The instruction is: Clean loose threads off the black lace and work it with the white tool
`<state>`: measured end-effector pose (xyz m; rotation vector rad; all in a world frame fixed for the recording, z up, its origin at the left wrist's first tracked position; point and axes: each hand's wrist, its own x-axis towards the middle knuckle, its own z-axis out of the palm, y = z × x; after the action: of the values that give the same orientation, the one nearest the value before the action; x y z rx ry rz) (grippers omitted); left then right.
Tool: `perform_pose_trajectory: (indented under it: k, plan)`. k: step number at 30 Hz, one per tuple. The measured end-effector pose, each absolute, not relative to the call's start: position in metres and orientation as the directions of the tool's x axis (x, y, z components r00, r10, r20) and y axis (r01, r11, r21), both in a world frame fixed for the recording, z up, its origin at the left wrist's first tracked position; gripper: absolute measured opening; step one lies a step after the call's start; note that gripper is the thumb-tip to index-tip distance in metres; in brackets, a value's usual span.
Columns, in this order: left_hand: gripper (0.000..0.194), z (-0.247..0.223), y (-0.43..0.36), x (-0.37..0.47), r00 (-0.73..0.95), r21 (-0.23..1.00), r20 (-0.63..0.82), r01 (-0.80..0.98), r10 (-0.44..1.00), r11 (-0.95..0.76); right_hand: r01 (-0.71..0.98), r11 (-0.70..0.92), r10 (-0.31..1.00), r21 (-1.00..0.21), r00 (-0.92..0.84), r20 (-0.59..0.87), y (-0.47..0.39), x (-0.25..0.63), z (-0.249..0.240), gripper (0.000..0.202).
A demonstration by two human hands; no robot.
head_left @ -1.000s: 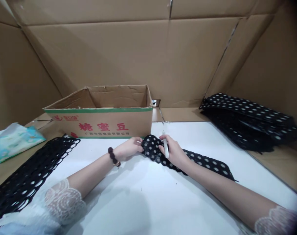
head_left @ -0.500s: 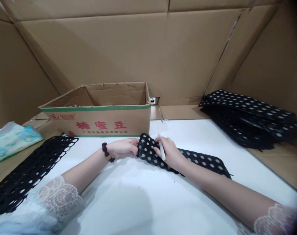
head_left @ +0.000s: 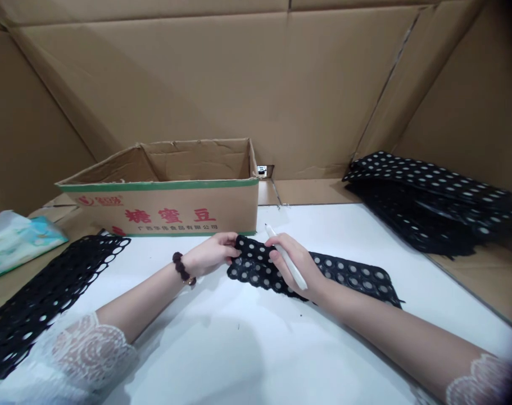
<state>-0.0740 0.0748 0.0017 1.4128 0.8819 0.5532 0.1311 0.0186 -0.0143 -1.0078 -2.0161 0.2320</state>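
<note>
Pen [head_left: 286,259] leaning flatter — right grip [head_left: 305,263] closed round it, left grip [head_left: 209,254] pinching dotted strip [head_left: 258,271].

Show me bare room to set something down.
Most room: white tabletop nearer than the left hand and spotted strip. Another patch lies beyond the strip, between carton and black pile. Crowded: around the strip's left half, where the right hand holds a pen, and at left under black mesh.

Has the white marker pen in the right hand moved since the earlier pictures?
Yes. Against the cardboard box, the white marker pen has turned: its tip swung left, closer to the box, and its rear end swung right, toward the person.
</note>
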Motion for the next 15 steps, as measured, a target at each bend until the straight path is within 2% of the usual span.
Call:
perform_pose_trajectory:
  k: [7, 10, 15]
  plan:
    - [0.020, 0.005, 0.077, -0.078, 0.622, 0.971, -0.236, 0.123, 0.746, 0.205, 0.505, 0.619, 0.775, -0.602, -0.266, 0.573, 0.020, 0.133, -0.025, 0.043]
    - [0.024, 0.008, 0.075, -0.078, 0.648, 0.963, -0.257, 0.111, 0.717, 0.245, 0.490, 0.682, 0.715, -0.542, -0.294, 0.634, 0.020, 0.133, -0.023, 0.043]
    - [0.031, 0.009, 0.074, -0.080, 0.631, 0.969, -0.225, 0.064, 0.743, 0.239, 0.426, 0.819, 0.555, -0.384, -0.419, 0.719, 0.016, 0.132, -0.013, 0.022]
